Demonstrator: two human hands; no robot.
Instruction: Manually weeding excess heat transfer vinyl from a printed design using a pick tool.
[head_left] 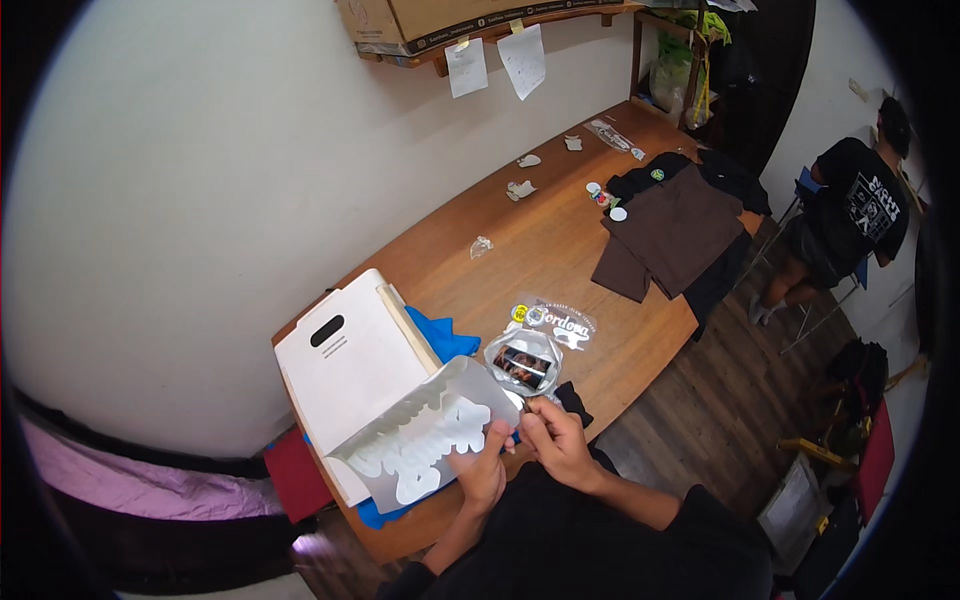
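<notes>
My left hand (pixel 484 478) is closed on the lower right edge of a clear film sheet (pixel 372 437) with large white wavy shapes on it. At the sheet's right corner, my right hand (pixel 562 447) is closed with fingers pinched. What it grips is mostly hidden; a small dark bit shows by the fingertips and a blue bit between the hands. The sheet tilts over a white board (pixel 370 350) with a dark oval slot, lying on blue cloth (pixel 442 334). Just beyond my right hand sits a clear plastic-lined bowl (pixel 497 349) with a dark, shiny rectangular thing (pixel 524 367) in it.
Clear printed film (pixel 566 325) lies past the bowl. Brown cloth (pixel 675 232) and black garments (pixel 725 172) cover the table's far right. Cut white pieces (pixel 521 190) lie along the wall side. Overhead is a shelf with a cardboard box (pixel 440 18). A person (pixel 850 200) sits at right.
</notes>
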